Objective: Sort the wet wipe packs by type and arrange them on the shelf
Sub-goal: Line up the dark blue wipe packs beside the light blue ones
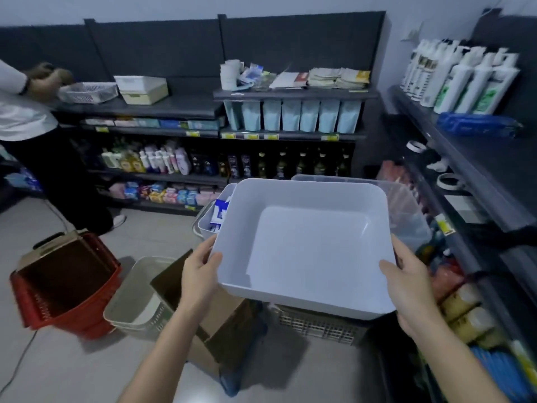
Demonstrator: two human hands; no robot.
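Both hands, the left hand (200, 269) and right hand (412, 283), are gripping the near corners of an empty white tub (305, 245).

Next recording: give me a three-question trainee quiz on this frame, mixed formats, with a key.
1. True or false: the white tub being held up has items inside it.
2. The tub is held by: A one hand; B both hands; C no hand.
3. Fill in: the packs visible in the bin behind the tub are white and ___.

Key
1. False: it is empty.
2. B: the left hand and the right hand each have a grip on opposite sides.
3. Blue.
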